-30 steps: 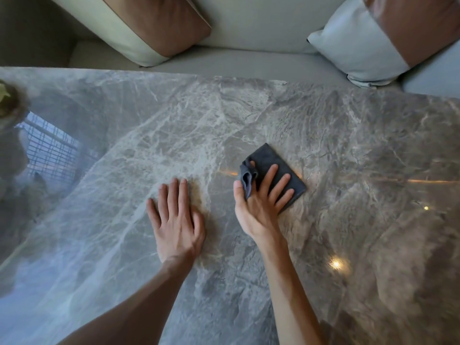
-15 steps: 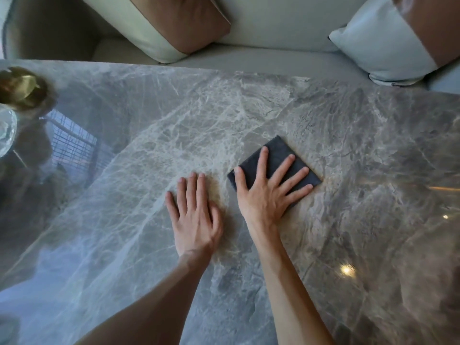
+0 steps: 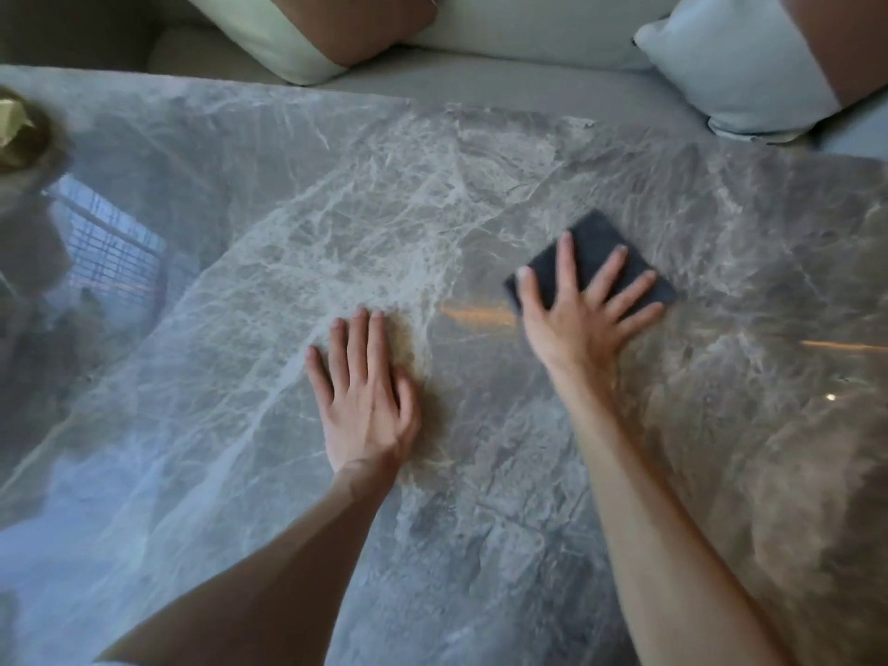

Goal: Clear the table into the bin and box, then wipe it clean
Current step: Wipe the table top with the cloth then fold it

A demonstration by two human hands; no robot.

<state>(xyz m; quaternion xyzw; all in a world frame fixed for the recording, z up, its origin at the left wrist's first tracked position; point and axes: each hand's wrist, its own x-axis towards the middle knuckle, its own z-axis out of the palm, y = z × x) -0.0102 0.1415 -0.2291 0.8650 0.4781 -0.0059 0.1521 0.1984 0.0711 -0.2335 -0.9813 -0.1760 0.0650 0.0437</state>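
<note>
A glossy grey marble table (image 3: 250,300) fills the view. A dark grey folded cloth (image 3: 596,242) lies flat on it, right of centre. My right hand (image 3: 581,319) presses down on the cloth with fingers spread, covering its near half. My left hand (image 3: 365,401) rests flat on the bare marble to the left of the cloth, fingers together, holding nothing. No bin or box is in view.
A round dark dish with something yellowish in it (image 3: 19,132) sits at the table's far left edge. Beyond the far edge is a light sofa seat (image 3: 480,84) with two cushions (image 3: 326,26) (image 3: 740,60).
My right hand flattened the bunched cloth, then slid it to the right, away from my left hand. My left hand stayed planted on the marble.
</note>
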